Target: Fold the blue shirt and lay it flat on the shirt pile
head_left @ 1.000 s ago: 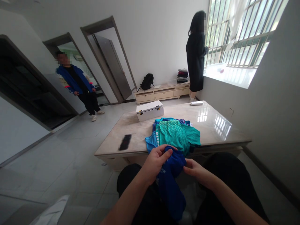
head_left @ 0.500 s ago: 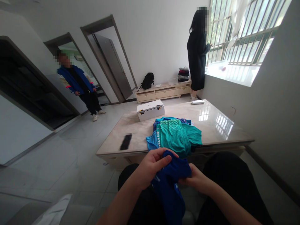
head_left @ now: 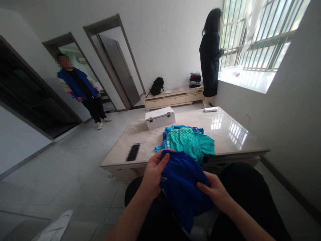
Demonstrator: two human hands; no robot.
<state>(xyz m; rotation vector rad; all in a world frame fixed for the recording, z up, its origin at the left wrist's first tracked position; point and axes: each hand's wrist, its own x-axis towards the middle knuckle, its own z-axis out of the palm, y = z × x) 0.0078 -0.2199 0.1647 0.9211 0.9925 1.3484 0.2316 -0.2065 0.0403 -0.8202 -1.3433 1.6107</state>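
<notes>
Held the royal-blue, soft fabric jersey (head_left: 184, 182) between the black-trousered knees (head_left: 247, 192), near the close edge of the pale, glossy tabletop (head_left: 247, 147), pinched at its top in the grip of the left hand (head_left: 153, 174) and at its side in that of the right hand (head_left: 217, 191). Had open tabletop right of the teal-and-blue cloth pile (head_left: 188, 142).

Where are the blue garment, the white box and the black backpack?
Blue garment (head_left: 184, 179): head view, middle of its spread cloth.
White box (head_left: 162, 123): head view, side below the lid.
Black backpack (head_left: 157, 87): head view, middle of its body.
</notes>
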